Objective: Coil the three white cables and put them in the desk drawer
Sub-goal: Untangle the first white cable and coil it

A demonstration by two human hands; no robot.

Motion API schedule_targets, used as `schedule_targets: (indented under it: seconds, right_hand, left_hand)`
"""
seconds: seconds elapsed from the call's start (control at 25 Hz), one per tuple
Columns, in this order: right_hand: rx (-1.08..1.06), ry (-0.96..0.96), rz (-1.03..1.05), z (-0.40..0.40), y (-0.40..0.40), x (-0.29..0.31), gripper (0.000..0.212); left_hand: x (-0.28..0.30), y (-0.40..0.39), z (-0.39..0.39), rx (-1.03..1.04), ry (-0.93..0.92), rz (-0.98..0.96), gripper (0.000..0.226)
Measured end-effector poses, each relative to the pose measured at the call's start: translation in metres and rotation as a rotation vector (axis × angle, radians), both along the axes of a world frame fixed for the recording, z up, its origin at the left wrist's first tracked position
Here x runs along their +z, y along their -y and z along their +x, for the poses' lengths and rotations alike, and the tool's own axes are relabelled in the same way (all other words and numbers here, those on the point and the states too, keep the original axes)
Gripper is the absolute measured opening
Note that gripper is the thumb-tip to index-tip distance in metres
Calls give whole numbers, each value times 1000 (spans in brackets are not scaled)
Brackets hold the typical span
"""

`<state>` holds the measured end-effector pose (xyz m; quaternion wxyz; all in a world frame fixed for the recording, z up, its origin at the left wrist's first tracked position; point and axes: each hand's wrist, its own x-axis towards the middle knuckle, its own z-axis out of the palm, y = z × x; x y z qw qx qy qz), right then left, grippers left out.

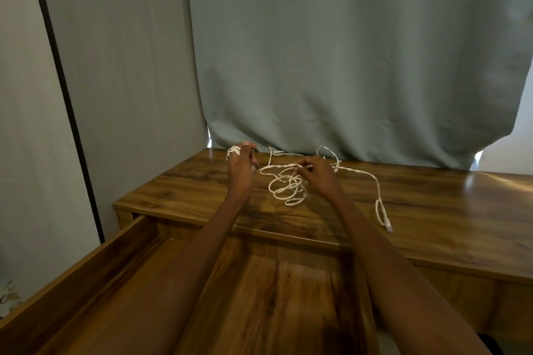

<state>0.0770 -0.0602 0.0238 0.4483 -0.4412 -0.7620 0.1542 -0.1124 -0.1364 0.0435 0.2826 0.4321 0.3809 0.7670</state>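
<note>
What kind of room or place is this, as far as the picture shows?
Probably a home room or small office, at a work desk. A wooden desk has its drawer pulled open, and a grey-green curtain hangs behind it. White cables lie tangled on the desktop.

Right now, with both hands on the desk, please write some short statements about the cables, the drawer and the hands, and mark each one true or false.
1. The desk drawer is pulled open. True.
2. A coiled cable already lies inside the drawer. False: no cable shows in the part of the drawer that is in view.
3. White cable loops are wound around the fingers of the left hand. True.
4. The right hand rests flat and holds nothing. False: its fingers pinch a strand above the tangled cables.
5. One cable end with a plug lies near the front edge of the desk, right of the hands. True.
</note>
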Motion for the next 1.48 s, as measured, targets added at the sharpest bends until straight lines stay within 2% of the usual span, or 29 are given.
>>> schedule_targets:
  seconds: [0.12,0.24,0.32,0.4,0.44,0.48,0.56,0.64,0.72,0.8,0.92,1.0,1.08,1.24,1.4,1.48]
  right_hand:
    - [-141,107,57,20,-16,19,39]
    - [8,241,-110,35,-16,25,66]
    - [54,414,-202,45,-14,13,57]
    - [-1,571,-144,55,-16,-5,44]
    - [-36,607,-83,57,-15,-11,39]
    - [-71,610,-12,59,-14,-15,34]
    - [-117,583,111,58,-8,-15,28]
    - [-99,491,155,56,-7,-16,25]
    - [-65,377,123,55,-9,-19,22]
    - [-64,321,97,55,-12,-22,24]
    - [-103,324,135,52,-14,-22,26]
    - [-144,378,134,48,-18,-24,29]
    - [-151,350,115,41,-17,-27,32]
    - [-138,235,401,22,1,-43,19]
    - [-101,475,472,3,17,-67,31]
    - [-73,427,459,0,16,-73,25]
  left_hand:
    - [1,5,18,-61,-85,21,32]
    - [7,12,29,-65,-47,65,30]
    - [11,10,25,-29,10,92,28]
    - [9,3,15,34,10,124,25]
    - [5,-3,7,100,-52,136,24]
    - [0,-9,-2,197,-188,140,26]
    - [-15,-20,-18,449,-647,83,36]
    - [-31,-29,-33,560,-1085,-55,46]
    - [-46,-31,-41,549,-1302,-156,43]
    - [-55,-31,-45,565,-1410,-182,37]
    - [-54,-27,-46,575,-1368,-183,31]
    - [-49,-25,-45,538,-1237,-212,38]
    - [-44,-26,-43,479,-1099,-270,42]
    - [-36,-26,-37,329,-886,-350,33]
    - [-30,-23,-30,185,-694,-328,34]
    - [-29,-22,-30,199,-651,-302,35]
